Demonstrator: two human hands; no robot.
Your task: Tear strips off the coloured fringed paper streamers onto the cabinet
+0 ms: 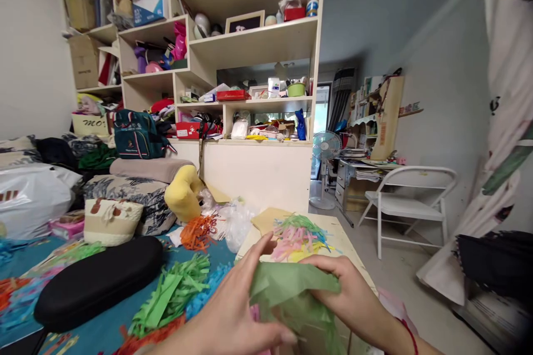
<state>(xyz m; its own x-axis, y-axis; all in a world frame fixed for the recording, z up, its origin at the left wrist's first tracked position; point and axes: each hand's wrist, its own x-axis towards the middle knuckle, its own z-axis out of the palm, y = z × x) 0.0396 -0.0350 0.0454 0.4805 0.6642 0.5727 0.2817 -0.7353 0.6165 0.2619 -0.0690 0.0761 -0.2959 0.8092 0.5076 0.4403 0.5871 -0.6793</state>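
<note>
My right hand (pixel 353 291) is closed on a sheet of thin green tissue paper (pixel 287 283), fingers tucked behind its upper right edge. The sheet is creased and hangs down in loose folds. At its left side my left hand (pixel 237 302) is held with fingers stretched up and thumb apart; whether it touches the paper I cannot tell. Beyond the hands, pink, green, yellow and blue paper strips (pixel 297 236) lie on a pale board (pixel 341 233). Left of my left hand are piles of shredded green paper (pixel 175 291) and blue paper (pixel 208 288).
A black hard case (pixel 100 283) lies on the teal cover at left, near a woven basket (pixel 111 222). Orange shreds (pixel 198 233), a clear plastic bag (pixel 239 224) and a yellow cushion (pixel 183 193) sit farther back. A white folding chair (pixel 410 205) stands at right.
</note>
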